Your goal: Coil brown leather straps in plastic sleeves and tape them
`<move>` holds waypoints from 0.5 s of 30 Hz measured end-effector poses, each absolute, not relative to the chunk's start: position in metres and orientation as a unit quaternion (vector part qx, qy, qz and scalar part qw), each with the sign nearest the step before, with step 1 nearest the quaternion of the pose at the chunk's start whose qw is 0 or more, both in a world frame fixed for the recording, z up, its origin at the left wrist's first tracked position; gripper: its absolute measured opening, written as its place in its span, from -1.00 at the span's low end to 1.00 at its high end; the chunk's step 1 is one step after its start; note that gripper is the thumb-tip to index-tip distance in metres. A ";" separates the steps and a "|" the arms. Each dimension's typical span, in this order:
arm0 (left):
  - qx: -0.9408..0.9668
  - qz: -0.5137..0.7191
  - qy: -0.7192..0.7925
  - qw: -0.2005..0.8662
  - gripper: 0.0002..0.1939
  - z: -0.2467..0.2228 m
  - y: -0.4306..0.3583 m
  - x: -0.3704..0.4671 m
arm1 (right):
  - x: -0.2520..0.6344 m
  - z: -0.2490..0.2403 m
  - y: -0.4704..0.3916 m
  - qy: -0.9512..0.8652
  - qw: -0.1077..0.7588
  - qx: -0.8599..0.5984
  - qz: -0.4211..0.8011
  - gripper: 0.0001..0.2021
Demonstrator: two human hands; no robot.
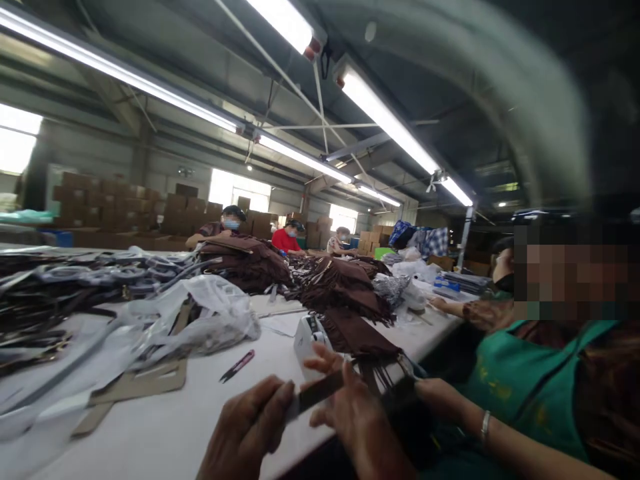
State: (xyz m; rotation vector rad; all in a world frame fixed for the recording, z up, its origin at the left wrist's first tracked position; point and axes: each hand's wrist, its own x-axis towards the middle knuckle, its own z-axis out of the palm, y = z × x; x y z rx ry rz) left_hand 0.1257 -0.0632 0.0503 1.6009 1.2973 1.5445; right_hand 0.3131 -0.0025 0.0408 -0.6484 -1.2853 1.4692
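Observation:
My left hand is closed, thumb pressed over the near end of a dark brown strap. Something pale grey shows by the thumb at that end. My right hand is at the strap's far end with its fingers spread; the strap runs in behind a finger, so its tip is hidden. Just beyond stands a small white box-like device. To the left, pink-handled thread snips lie on the white table. A brown fringed piece lies past the device.
Brown fringed pieces are heaped farther back. Straps in plastic wrap and tan flat pieces lie left. Close on the right sits a co-worker in a green apron, a hand near the table edge. Several people work beyond.

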 end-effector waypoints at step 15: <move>0.615 0.531 0.269 0.517 -0.55 0.121 -0.018 0.139 | 0.322 0.227 0.019 -0.681 0.608 -0.153 0.378 -0.73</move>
